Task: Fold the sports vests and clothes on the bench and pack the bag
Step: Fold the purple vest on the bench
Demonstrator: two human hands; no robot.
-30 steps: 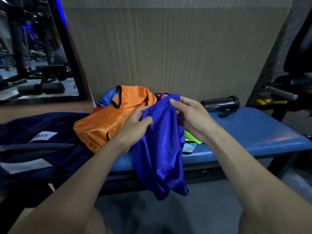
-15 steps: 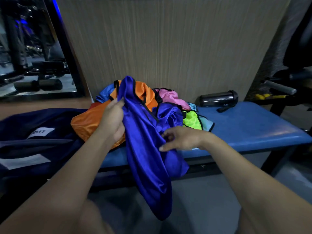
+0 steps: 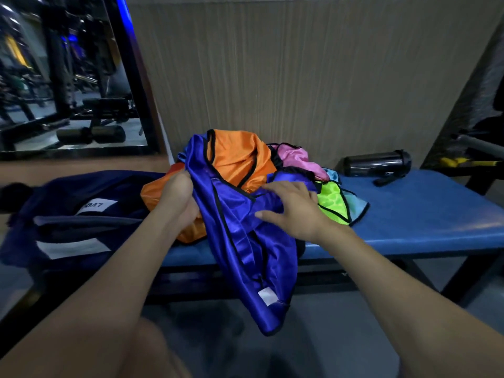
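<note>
Head view, blue vest (image 3: 245, 241) overhanging bench (image 3: 422, 214) edge, left hand (image 3: 178, 197) gripping

White patch on your dark blue bag (image 3: 68, 214) with upside-down lettering, too blurred for you to read, small white tag on the blue vest (image 3: 245, 241) blank as far as you can tell

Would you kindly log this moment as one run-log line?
left hand grips blue vest | right hand spread on it | vest hangs off bench | not yet folded
</note>
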